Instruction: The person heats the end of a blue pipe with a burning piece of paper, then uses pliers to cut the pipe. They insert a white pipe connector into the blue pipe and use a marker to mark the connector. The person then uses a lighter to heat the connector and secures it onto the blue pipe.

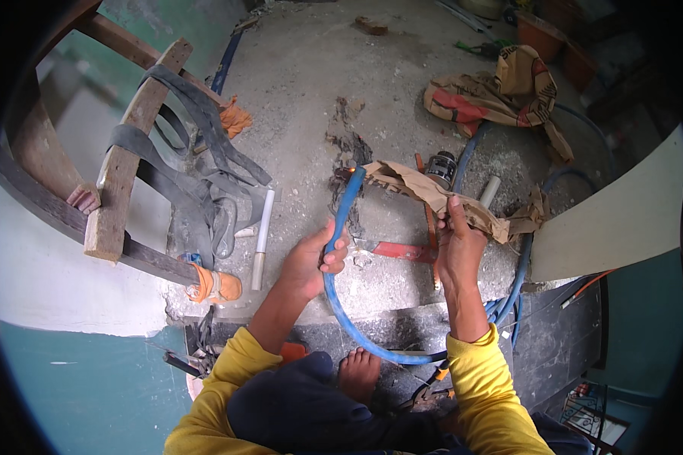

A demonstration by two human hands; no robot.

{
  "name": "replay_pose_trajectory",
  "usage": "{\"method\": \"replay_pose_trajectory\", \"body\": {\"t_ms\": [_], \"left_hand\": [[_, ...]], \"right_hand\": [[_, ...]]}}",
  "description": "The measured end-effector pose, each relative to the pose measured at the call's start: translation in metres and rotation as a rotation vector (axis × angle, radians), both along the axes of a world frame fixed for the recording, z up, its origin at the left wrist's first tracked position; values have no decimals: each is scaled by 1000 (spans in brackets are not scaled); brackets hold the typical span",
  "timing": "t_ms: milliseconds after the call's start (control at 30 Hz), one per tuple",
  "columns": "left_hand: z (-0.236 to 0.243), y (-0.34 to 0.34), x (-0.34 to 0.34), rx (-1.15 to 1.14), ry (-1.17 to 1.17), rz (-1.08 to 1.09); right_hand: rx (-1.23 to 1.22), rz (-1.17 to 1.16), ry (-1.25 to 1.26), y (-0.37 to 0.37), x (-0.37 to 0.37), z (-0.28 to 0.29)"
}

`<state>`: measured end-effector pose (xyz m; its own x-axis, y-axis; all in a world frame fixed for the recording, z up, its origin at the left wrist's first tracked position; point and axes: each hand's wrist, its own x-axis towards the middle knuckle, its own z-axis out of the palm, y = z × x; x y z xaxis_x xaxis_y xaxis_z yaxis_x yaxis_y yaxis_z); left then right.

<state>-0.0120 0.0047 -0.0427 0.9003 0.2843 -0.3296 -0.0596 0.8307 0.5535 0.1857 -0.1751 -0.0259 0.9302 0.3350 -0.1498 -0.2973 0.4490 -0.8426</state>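
Note:
My left hand point(313, 258) is closed around a blue hose point(341, 223), which curves down and back to the right. My right hand point(458, 254) grips a long crumpled strip of brown paper point(407, 179). A small orange flame point(352, 171) shows at the paper's left end, right by the hose's raised end. Black charred scraps point(340, 189) lie on the concrete floor point(296, 91) behind it. Beyond the paper sit a dark can point(440, 165) and a short pale pipe point(489, 190). A red-and-orange tool point(401, 251) lies below the paper, and a white pipe point(262, 239) is left of my left hand.
A wooden frame point(133, 148) with grey straps stands at left. Torn paper sacks point(489, 98), coiled hose and orange buckets point(539, 34) are at back right. A white wall edge point(607, 212) borders the right. My bare foot point(357, 371) rests on dark tiles point(554, 334) near hand tools point(432, 383).

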Motion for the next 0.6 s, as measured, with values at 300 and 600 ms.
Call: {"method": "replay_pose_trajectory", "body": {"t_ms": [300,600], "left_hand": [[2,-1,2,29,25,-9],[6,4,2,62,60,40]], "right_hand": [[19,4,-16,-4,3,2],[2,13,-31,-5,-3,2]]}}
